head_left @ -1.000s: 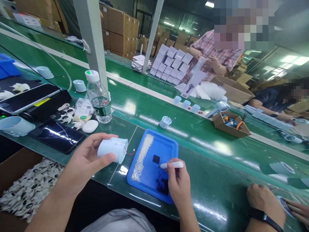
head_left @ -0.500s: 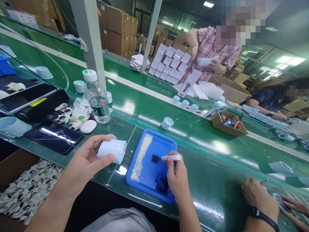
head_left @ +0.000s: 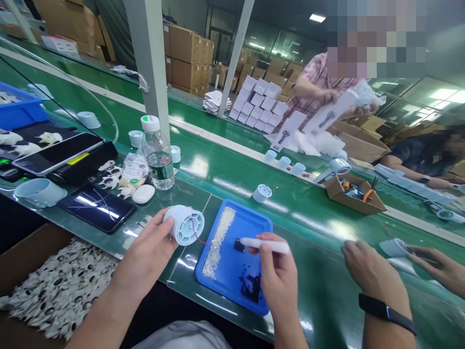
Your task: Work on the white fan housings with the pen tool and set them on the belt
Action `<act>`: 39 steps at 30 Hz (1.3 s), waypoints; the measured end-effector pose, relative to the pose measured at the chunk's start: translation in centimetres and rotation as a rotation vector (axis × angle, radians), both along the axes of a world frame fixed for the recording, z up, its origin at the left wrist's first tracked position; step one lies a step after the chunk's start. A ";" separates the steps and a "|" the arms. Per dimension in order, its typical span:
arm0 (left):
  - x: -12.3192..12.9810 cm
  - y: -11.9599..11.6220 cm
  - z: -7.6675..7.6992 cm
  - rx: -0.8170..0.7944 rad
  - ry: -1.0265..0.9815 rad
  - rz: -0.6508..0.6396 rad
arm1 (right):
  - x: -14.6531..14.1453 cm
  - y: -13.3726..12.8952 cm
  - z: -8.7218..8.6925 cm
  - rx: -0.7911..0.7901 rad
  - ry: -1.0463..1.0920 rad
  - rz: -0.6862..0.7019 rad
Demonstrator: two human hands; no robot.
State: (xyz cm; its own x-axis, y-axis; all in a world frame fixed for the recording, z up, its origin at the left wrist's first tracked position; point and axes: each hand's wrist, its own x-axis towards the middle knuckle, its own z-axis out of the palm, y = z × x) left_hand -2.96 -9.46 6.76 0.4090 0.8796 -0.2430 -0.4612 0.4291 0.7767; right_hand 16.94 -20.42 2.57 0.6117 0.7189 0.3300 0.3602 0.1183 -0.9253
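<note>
My left hand point(head_left: 154, 237) is closed around a light-blue round plastic housing point(head_left: 178, 223). The housing's spoked end faces right, and a thin red wire point(head_left: 197, 231) hangs out of it toward the tray. Pinched in the fingers of my right hand point(head_left: 278, 269) is a white pen-shaped tool point(head_left: 267, 244), pointing left above the blue tray point(head_left: 232, 286). At its tip is a small black block point(head_left: 239, 245); whether the two are joined, I cannot tell. Small whitish pieces point(head_left: 220, 237) line the tray's left side, and small black pieces point(head_left: 250, 286) lie in its lower right.
A water bottle point(head_left: 159, 160), a white oval object point(head_left: 143, 194) and a dark phone point(head_left: 96, 206) are at left. Another housing point(head_left: 262, 193) stands on the green belt. At right, a co-worker's wristbanded arm point(head_left: 381, 291) reaches in. A box of white parts point(head_left: 61, 286) sits low left.
My left hand has turned the housing so its spoked end shows. The white tool now lies more level over the tray. At right, the co-worker's hands have moved up toward another housing.
</note>
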 end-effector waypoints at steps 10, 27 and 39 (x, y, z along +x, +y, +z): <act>2.2 -2.2 -0.2 0.066 0.067 -0.093 | -4.3 -2.2 2.9 0.186 0.015 0.007; 2.6 -3.2 0.2 0.074 0.161 -0.077 | -6.4 -2.0 4.4 0.203 0.248 -0.027; 3.1 -3.4 0.8 0.075 0.204 -0.097 | -5.4 -2.0 3.9 0.213 0.189 -0.040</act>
State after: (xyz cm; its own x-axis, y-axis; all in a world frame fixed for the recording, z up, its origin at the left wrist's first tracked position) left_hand 0.10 -12.84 7.55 0.4419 0.8572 -0.2645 -0.2508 0.4011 0.8810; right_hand 11.50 -22.44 6.52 0.7034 0.6196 0.3483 0.1919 0.3063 -0.9324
